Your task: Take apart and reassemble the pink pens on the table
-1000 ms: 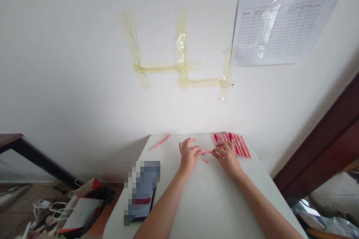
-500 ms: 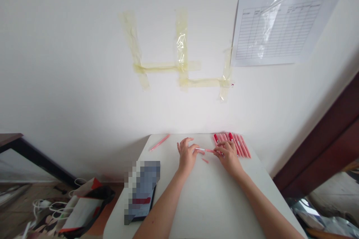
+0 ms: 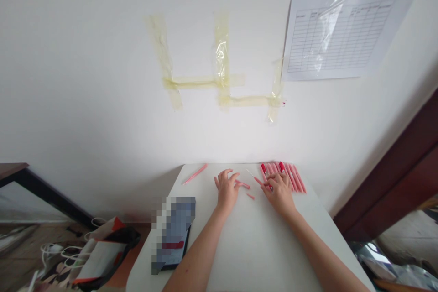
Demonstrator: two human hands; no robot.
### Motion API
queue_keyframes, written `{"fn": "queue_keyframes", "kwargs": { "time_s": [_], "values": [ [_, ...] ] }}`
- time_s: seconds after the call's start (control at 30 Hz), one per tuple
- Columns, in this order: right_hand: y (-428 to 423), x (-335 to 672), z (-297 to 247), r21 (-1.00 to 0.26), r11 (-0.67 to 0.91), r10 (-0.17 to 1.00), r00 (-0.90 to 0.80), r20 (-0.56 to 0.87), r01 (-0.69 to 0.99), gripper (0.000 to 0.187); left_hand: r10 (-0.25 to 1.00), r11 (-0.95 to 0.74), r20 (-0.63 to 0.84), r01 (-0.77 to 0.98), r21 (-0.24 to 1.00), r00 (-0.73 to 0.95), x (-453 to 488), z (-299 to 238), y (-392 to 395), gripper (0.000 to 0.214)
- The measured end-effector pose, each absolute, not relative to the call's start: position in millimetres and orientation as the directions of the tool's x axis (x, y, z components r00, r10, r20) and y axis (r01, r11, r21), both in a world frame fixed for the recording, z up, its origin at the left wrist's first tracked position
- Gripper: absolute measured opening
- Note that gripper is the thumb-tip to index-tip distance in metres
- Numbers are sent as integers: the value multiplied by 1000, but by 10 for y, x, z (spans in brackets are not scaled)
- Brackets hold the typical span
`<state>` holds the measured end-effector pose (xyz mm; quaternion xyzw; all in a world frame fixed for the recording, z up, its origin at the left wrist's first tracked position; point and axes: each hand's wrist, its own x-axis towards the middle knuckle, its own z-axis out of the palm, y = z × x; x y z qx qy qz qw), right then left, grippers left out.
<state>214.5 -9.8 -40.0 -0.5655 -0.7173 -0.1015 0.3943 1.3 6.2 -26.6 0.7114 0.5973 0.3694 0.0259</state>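
Note:
My left hand (image 3: 226,190) rests on the white table (image 3: 249,242), and a short pink pen section (image 3: 242,184) sticks out from between its fingers. My right hand (image 3: 279,194) grips a pink pen barrel (image 3: 258,181), from which a thin pale refill (image 3: 250,173) pokes up and left. A tiny pink piece (image 3: 250,196) lies just below the gap between my hands. Right behind my right hand sits a row of several pink pens with red parts (image 3: 290,178). Its fingers hide part of that row.
A loose pink pen (image 3: 195,174) lies at the table's far left. A pixelated dark flat device (image 3: 173,232) sits on the left edge. The wall (image 3: 102,100) rises behind the table, and a bag and cables (image 3: 99,255) lie on the floor at lower left.
My hands have drawn apart. The pen is now in two sections, with the thin refill showing from the right-hand section. My left hand has shifted slightly left.

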Motion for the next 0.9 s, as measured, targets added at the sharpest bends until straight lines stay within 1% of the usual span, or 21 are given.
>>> {"fn": "queue_keyframes", "kwargs": {
  "time_s": [0.1, 0.23, 0.47, 0.67, 0.9],
  "values": [
    [-106, 2111, -413, -271, 303, 740, -47, 671, 914, 17, 873, -277, 487, 839, 468, 17, -7, -284, 69, 28],
    [-115, 2073, -409, -232, 278, 736, -51, 675, 932, 17, 871, -290, 491, 837, 463, 30, -19, -292, 73, 24],
    [-145, 2035, -372, -206, 226, 759, -39, 650, 952, 15, 863, -312, 503, 837, 450, 51, -17, -307, 78, 22],
    [-150, 2035, -367, -193, 216, 777, -49, 628, 957, 14, 868, -309, 493, 841, 444, 59, -9, -302, 72, 22],
    [-146, 2035, -385, -200, 212, 764, -34, 645, 957, 14, 868, -323, 492, 832, 450, 71, -3, -295, 66, 22]
  ]
}}
